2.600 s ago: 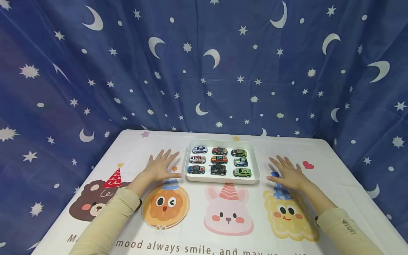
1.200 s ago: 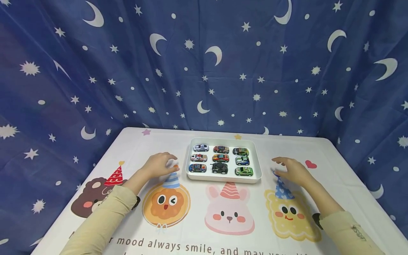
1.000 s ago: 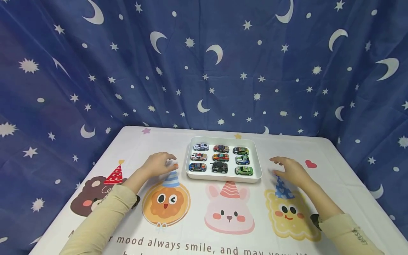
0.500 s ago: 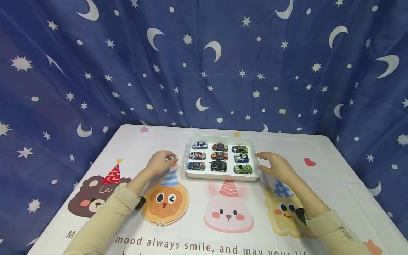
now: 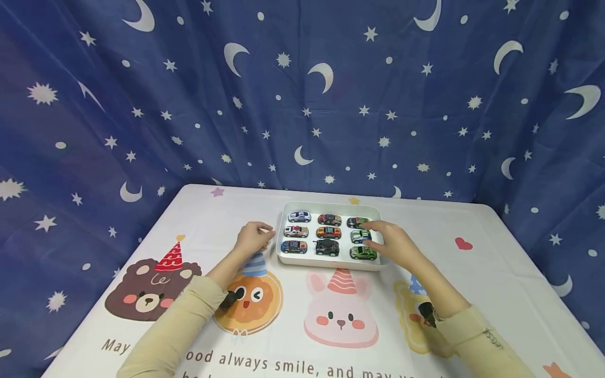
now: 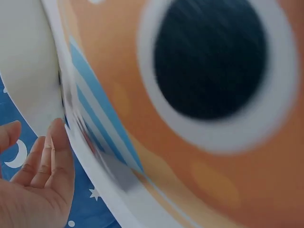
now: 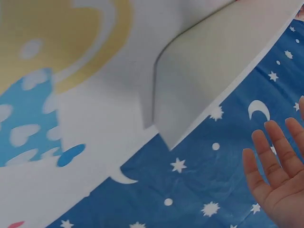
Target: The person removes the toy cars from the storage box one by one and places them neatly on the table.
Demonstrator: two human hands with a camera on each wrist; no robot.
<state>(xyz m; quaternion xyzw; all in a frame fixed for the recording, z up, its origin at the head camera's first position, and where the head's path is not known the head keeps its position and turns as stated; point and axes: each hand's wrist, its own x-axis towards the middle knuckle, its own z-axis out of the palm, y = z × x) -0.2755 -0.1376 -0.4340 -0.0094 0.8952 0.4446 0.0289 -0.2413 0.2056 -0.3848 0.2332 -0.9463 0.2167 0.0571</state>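
Observation:
A white tray [image 5: 331, 264] holds several small toy cars in rows. My right hand [image 5: 397, 245] reaches over the tray's right wall, thumb and forefinger apart around the white, blue and green toy car [image 5: 360, 237]; I cannot tell whether they touch it. Behind that one is a dark green toy car [image 5: 357, 222], and a bright green toy car [image 5: 363, 253] is in front. Next to the tray's left wall is my left hand [image 5: 252, 239], fingers loosely bent and holding nothing. In the right wrist view the fingers of the right hand [image 7: 280, 175] look extended; the left wrist view shows the left hand [image 6: 45, 175] relaxed.
Other toy cars in the tray include a black one with a barrel [image 5: 326, 247] and a red and yellow one [image 5: 328, 232]. The white tablecloth [image 5: 264, 362] bears cartoon prints. A blue curtain [image 5: 302, 94] with moons and stars hangs behind the table.
My right hand has moved left, from beside the tray to over its right column of toy cars. The left hand has come closer to the tray's left wall. Both hands' fingers were spread wide earlier.

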